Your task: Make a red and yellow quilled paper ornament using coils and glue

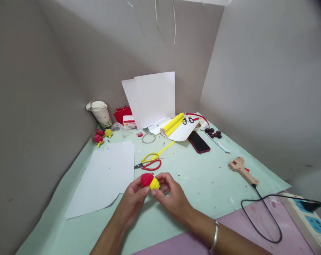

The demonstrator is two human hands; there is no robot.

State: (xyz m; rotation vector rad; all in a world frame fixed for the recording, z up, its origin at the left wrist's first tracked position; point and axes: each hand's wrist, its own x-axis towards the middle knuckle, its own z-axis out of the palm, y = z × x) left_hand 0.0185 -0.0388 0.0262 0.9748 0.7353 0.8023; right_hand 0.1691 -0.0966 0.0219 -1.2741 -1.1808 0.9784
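A small ribbed paper piece [149, 181], red on its left half and yellow on its right, is held just above the pale green mat [203, 177]. My left hand [135, 198] pinches its red end from the left. My right hand [171, 196], with a silver bangle on the wrist, pinches the yellow end from the right. Both hands' fingers are curled closed around it. Just beyond the hands lie scissors [149, 162] with one red and one yellow handle.
A white sheet [104, 177] lies to the left. A glue gun [241, 169] with a black cord [258, 212] runs to a power strip [309, 219] on the right. A phone [199, 141], dark beads [214, 133], yellow strip roll [172, 124], wire ring [149, 138], paper cup [100, 113], finished red-yellow pieces [99, 136] and upright white card [149, 99] stand farther back.
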